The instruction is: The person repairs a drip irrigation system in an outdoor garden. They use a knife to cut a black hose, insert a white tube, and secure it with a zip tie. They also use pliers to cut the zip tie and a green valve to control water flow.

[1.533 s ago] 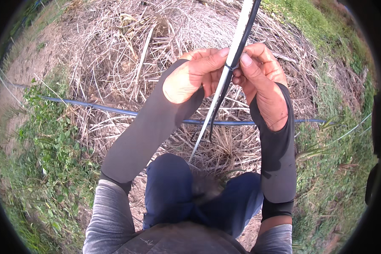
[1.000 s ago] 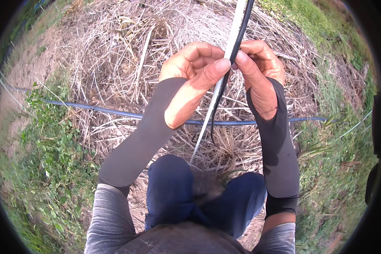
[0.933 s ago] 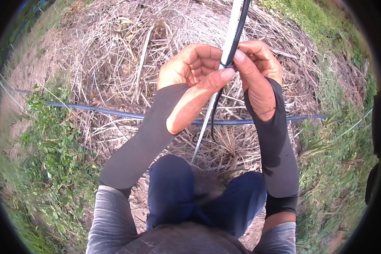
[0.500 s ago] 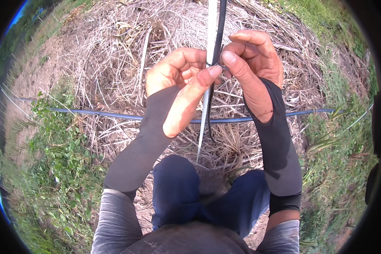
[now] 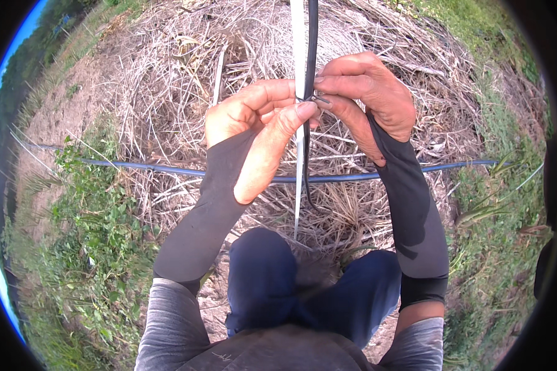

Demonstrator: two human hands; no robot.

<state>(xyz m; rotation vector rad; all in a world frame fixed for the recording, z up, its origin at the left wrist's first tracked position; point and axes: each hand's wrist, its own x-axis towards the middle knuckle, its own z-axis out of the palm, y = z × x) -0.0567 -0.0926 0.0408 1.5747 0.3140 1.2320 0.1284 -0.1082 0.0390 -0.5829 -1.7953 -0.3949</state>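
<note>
A tapered white stake stands upright in front of me, with a black tube running alongside it and curving off near the bottom. A thin dark tie circles both at hand height. My left hand closes on the stake and tube from the left, its thumb at the tie and its other fingers curled, partly behind them. My right hand pinches at the tie's short end just right of the tube, index finger and thumb close together. Dark sleeves cover both forearms.
A long blue-black hose crosses the ground behind the stake. Dry straw and sticks cover the middle, green weeds grow on both sides, and my bent knees are below. Trees and sky show at the far left rim.
The stake and tube have shifted left in view and appear more upright. My right hand has turned, its index finger now over the thumb at the tie. More sky shows at left.
</note>
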